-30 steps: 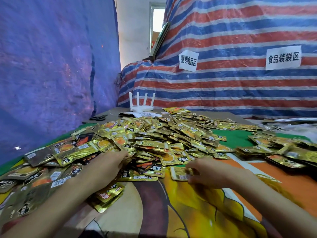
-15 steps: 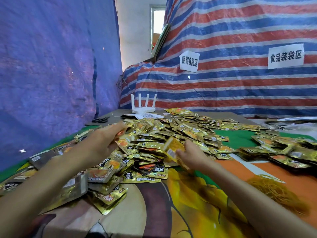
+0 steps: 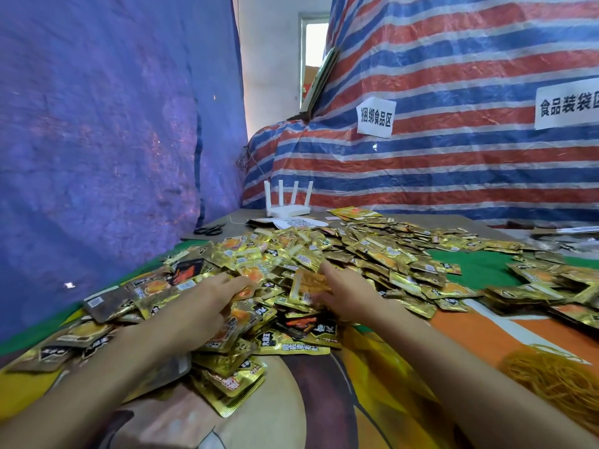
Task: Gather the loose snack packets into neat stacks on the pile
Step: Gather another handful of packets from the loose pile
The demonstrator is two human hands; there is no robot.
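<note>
Both hands have pushed forward into the pile of snack packets (image 3: 324, 251) since half a second ago. The left hand (image 3: 207, 306) lies flat on its near slope with fingers straight. The right hand (image 3: 348, 294) is against a blurred gold packet (image 3: 306, 285) — I cannot tell whether it pinches it. The foil looks slippery, so a sweep could slide packets off and topple the small stack (image 3: 228, 380) nearby. Beyond lie a white router (image 3: 287, 202), scissors (image 3: 210, 229) and rubber bands (image 3: 557, 380) — none in the hands' way.

Left hand (image 3: 207, 301) flat on packet pile (image 3: 356, 251); right hand (image 3: 351, 294) pinches packet (image 3: 306, 285).
</note>
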